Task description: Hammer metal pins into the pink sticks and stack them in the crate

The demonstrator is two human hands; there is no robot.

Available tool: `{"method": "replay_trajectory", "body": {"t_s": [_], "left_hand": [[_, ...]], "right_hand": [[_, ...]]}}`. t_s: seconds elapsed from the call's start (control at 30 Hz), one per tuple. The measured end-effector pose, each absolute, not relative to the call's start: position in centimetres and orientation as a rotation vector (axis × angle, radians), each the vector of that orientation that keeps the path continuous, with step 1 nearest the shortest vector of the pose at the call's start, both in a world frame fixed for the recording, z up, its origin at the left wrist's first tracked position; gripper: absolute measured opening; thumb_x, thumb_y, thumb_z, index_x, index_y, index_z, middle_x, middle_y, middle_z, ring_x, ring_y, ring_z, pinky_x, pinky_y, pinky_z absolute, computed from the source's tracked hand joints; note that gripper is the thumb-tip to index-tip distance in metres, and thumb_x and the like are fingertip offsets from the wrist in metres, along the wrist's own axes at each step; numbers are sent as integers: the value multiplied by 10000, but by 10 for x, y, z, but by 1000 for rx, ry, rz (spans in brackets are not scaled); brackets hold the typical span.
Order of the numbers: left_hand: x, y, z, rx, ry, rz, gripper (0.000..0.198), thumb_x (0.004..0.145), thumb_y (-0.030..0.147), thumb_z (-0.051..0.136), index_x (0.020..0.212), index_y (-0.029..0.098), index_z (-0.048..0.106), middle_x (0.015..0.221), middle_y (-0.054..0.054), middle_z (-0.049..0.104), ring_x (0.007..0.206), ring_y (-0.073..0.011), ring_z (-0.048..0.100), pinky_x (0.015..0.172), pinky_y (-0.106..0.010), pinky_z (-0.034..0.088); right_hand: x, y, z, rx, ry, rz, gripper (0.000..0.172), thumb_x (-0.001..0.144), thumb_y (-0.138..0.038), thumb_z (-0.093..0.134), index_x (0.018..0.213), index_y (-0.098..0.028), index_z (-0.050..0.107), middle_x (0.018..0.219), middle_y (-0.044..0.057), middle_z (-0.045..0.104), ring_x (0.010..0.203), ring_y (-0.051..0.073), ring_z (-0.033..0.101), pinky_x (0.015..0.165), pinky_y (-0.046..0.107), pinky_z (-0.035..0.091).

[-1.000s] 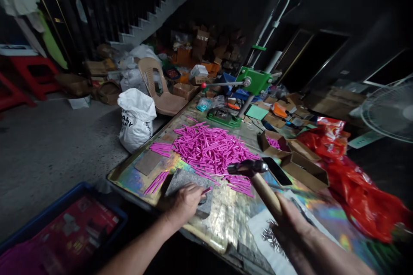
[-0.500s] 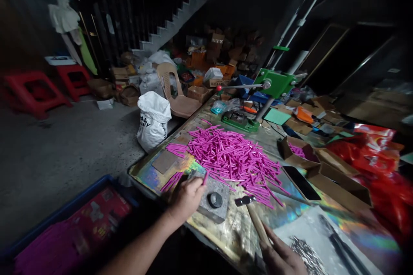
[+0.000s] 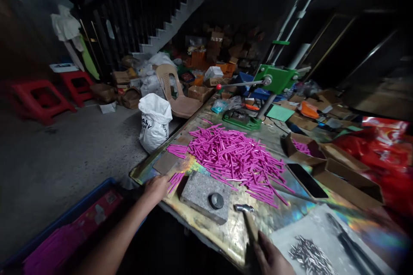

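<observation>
Head view. We note the left hand (image 3: 157,187) at the near left edge of the table (image 3: 232,232). Its fingers are curled against a small bundle of pink sticks (image 3: 176,179); whether they pinch one, we cannot tell. The right hand (image 3: 272,258), at the near edge, is wrapped around the wooden handle of a hammer (image 3: 248,219). The hammer's head is low over the table, just beside the right end of the stone block (image 3: 200,191). A round metal die (image 3: 216,200) sits on the block. The big pink stick pile (image 3: 234,157) covers the table's middle, and metal pins (image 3: 309,258) lie toward the near right corner.
</observation>
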State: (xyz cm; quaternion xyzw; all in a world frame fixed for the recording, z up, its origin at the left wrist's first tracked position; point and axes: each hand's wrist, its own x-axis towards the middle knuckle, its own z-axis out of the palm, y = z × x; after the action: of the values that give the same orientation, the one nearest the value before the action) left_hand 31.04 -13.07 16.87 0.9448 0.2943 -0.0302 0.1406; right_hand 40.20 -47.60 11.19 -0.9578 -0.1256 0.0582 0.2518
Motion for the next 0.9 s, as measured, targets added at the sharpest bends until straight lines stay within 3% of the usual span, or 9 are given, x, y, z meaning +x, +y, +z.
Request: {"method": "replay_trajectory", "body": {"t_s": [0.4,0.53,0.9], "left_hand": [[355,-187,209,2632,238,424,163,736,116,449,751,187,595,731,-25,642,710,-151,591,640,-230,432],[350,-213,206,2560,101,450,152,725,115,454,706,194,582,676,-8,625,652,-140,589,593,-215,446],[317,-220,203,2431,109,380,160,759,148,442,692,190,582,636,5,618,602,-118,591,558,-167,453]], "right_hand": [[433,-438,158,-2685,-674,58,307,843,-294,336,899,-160,606,843,82,645,775,179,603,674,233,438],[463,-406,163,-2724,-780,39,265,779,-131,400,951,-148,600,866,86,626,805,180,578,692,229,400],[488,-371,146,-2775,-923,147,233,775,-70,376,878,-111,580,920,158,591,857,229,529,719,287,345]]}}
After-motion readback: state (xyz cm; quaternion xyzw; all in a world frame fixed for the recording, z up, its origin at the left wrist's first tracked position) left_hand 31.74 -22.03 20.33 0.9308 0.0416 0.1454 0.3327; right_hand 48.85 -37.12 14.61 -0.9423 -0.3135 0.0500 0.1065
